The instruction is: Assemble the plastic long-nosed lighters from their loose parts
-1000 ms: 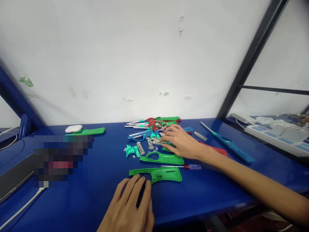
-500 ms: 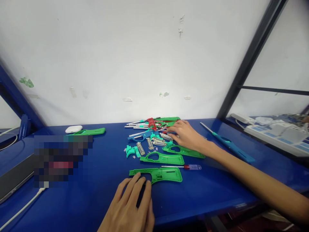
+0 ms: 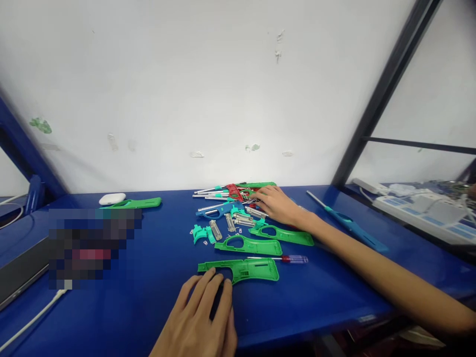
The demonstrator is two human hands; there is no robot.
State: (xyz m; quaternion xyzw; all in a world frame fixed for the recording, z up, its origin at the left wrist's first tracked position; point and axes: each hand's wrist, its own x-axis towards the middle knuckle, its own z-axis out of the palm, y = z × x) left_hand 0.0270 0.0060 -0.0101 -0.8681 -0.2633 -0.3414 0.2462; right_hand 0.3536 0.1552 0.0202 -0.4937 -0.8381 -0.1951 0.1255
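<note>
My left hand point(image 3: 201, 315) rests on the near part of the table, fingers stretched out and slightly apart. Its fingertips touch the near edge of a green lighter casing half point(image 3: 260, 270), which lies with its hollow inside upward. Farther back, my right hand point(image 3: 280, 204) reaches into a pile of lighter parts, fingers bent and close together. What its fingertips grip is hidden. By them are metal lighter tubes point(image 3: 206, 195), a red plastic piece point(image 3: 233, 192) and thin wires. In front lie clear fuel tanks point(image 3: 215, 230), teal pieces point(image 3: 200, 233) and more green casing halves point(image 3: 253, 245).
A screwdriver point(image 3: 295, 259) lies behind the nearest casing half. To the right are a whole blue lighter point(image 3: 353, 228) and white power strips point(image 3: 424, 210). At left sit a white case point(image 3: 112, 199), a green casing piece point(image 3: 143, 203) and a white cable point(image 3: 33, 320).
My right hand has shifted slightly left within the pile, its fingers now nearer the red piece and wires. My left hand stays in place. The view has shifted a little.
</note>
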